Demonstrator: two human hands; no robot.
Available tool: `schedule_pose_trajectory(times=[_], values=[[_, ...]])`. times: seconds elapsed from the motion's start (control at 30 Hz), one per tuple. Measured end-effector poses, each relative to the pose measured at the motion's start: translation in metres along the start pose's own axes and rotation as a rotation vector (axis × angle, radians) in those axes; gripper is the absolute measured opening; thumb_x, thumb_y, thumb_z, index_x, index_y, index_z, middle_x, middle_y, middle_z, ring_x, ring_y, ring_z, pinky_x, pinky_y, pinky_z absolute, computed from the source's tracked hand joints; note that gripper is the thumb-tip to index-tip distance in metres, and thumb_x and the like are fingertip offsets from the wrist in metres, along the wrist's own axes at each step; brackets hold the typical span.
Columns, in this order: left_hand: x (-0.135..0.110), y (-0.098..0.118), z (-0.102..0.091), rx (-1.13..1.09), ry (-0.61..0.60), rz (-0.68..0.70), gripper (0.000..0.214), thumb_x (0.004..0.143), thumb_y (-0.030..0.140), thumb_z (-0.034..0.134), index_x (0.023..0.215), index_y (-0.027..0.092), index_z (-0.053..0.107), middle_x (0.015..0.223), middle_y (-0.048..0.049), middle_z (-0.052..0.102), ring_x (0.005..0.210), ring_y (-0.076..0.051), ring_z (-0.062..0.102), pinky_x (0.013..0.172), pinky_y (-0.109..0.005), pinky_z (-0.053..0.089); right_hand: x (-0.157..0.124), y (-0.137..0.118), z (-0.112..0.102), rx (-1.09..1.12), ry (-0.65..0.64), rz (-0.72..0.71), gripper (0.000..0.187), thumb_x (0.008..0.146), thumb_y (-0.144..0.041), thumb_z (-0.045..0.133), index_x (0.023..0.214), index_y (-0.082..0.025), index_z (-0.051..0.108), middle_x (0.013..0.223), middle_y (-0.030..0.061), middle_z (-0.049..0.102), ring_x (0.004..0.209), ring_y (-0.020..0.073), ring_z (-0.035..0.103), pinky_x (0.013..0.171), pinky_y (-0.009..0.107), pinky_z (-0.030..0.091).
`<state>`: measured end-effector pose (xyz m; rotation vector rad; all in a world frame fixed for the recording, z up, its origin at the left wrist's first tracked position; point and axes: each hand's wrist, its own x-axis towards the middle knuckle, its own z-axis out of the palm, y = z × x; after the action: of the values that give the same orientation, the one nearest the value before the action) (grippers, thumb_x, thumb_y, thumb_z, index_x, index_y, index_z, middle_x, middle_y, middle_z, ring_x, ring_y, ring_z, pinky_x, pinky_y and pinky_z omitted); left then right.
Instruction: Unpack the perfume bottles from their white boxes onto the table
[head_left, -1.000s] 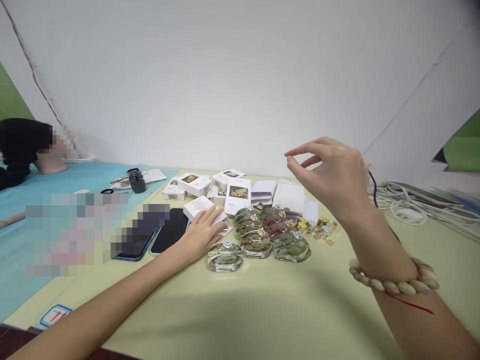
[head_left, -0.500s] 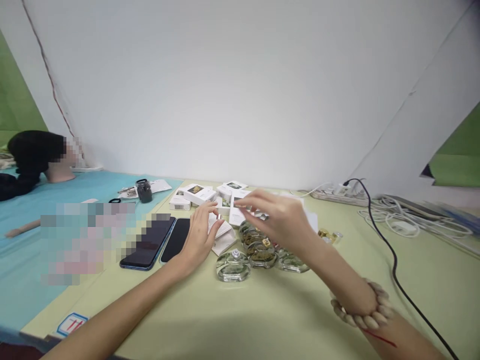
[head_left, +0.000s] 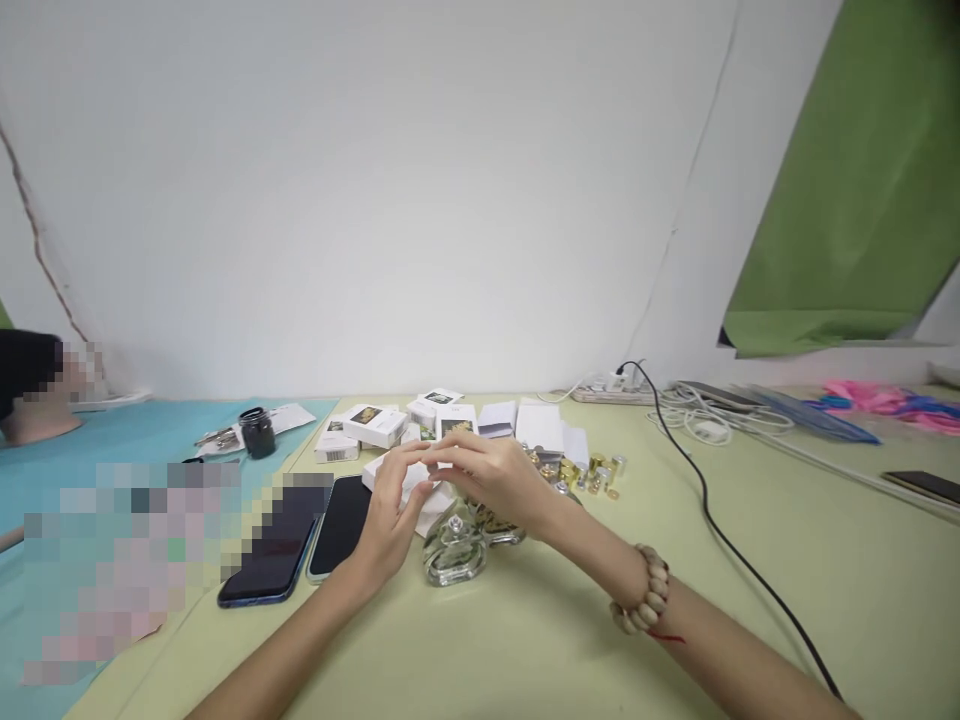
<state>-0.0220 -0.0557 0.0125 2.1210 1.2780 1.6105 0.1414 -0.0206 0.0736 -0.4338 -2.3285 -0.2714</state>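
My left hand and my right hand meet fingertip to fingertip just above the table, over a flat white box. Both pinch at the same spot; what is between the fingers is too small to make out. A bead bracelet sits on my right wrist. Right below the hands stands a round clear glass bottle with a silver neck. More such bottles lie partly hidden behind my right hand.
Two dark phones lie left of my hands. Small white boxes and gold and silver caps lie behind. A black jar, a power strip with black cable, and another person at far left.
My right hand came down from mid-air to the left and met my left hand. My left hand lifted off the white box and pinched. The camera turned right.
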Motion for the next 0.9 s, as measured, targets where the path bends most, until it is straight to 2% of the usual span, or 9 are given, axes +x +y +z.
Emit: schedule_pose_trajectory(times=[0.1,0.2,0.27,0.4,0.5,0.6,0.8,0.9], values=[[-0.004,-0.004,0.002,0.089,-0.077,0.036,0.036,0.089,0.04,0.037,0.12,0.024,0.039,0.125,-0.0076,0.047,0.119,-0.022,0.041,0.098,-0.038,0.032,-0.012,0.013,-0.025,-0.017,0.03,0.223,0.025,0.086,-0.037,0.048,0.098,-0.022,0.064,0.099,0.0033,0.065,0.064,0.0082,0.062,0.056,0.021,0.047],[-0.009,-0.004,0.005,0.199,-0.214,0.135,0.042,0.082,0.044,0.048,0.118,0.023,0.041,0.124,-0.008,0.048,0.117,-0.025,0.041,0.098,-0.039,0.03,-0.042,0.044,-0.055,-0.135,0.064,0.504,0.027,0.083,-0.041,0.05,0.093,-0.022,0.066,0.096,0.0037,0.066,0.062,0.0112,0.062,0.056,0.024,0.046],[-0.013,-0.001,0.009,0.249,-0.271,0.156,0.046,0.077,0.044,0.055,0.115,0.022,0.043,0.12,-0.0077,0.051,0.113,-0.025,0.043,0.096,-0.039,0.031,-0.073,0.072,-0.072,-0.282,0.003,0.693,0.026,0.079,-0.043,0.053,0.09,-0.023,0.067,0.094,0.002,0.068,0.062,0.0142,0.063,0.056,0.027,0.044],[-0.02,0.006,0.018,0.266,-0.279,0.131,0.051,0.071,0.044,0.062,0.113,0.022,0.043,0.111,-0.0071,0.053,0.101,-0.024,0.047,0.088,-0.038,0.036,-0.143,0.119,-0.088,-0.46,-0.209,0.976,0.026,0.074,-0.041,0.052,0.085,-0.024,0.068,0.09,0.0026,0.07,0.082,0.0253,0.063,0.056,0.03,0.041],[-0.023,0.006,0.023,0.287,-0.267,0.12,0.048,0.07,0.043,0.063,0.108,0.022,0.044,0.096,-0.0046,0.055,0.087,-0.021,0.049,0.081,-0.036,0.037,-0.182,0.135,-0.086,-0.388,-0.341,1.07,0.024,0.071,-0.039,0.053,0.084,-0.024,0.069,0.088,0.0023,0.071,0.08,0.0255,0.063,0.054,0.03,0.04],[-0.023,0.003,0.025,0.331,-0.24,0.087,0.045,0.069,0.042,0.063,0.105,0.022,0.045,0.082,-0.0013,0.053,0.077,-0.019,0.048,0.077,-0.036,0.037,-0.201,0.14,-0.079,-0.336,-0.348,1.112,0.024,0.068,-0.035,0.055,0.086,-0.025,0.068,0.086,0.0021,0.071,0.08,0.0252,0.063,0.055,0.03,0.042],[-0.023,-0.003,0.026,0.356,-0.257,0.033,0.044,0.068,0.046,0.063,0.102,0.023,0.046,0.076,-0.0009,0.054,0.077,-0.021,0.05,0.074,-0.037,0.042,-0.201,0.144,-0.071,-0.304,-0.312,1.094,0.028,0.067,-0.03,0.056,0.092,-0.022,0.066,0.083,0.0027,0.071,0.082,0.0237,0.063,0.059,0.029,0.044],[-0.026,-0.005,0.026,0.262,-0.312,0.079,0.043,0.07,0.036,0.06,0.107,0.023,0.041,0.091,-0.0044,0.056,0.087,-0.022,0.053,0.079,-0.037,0.045,-0.185,0.127,-0.074,-0.331,-0.276,1.049,0.027,0.07,-0.033,0.053,0.092,-0.023,0.066,0.092,0.0038,0.07,0.086,0.0255,0.062,0.06,0.031,0.044]])
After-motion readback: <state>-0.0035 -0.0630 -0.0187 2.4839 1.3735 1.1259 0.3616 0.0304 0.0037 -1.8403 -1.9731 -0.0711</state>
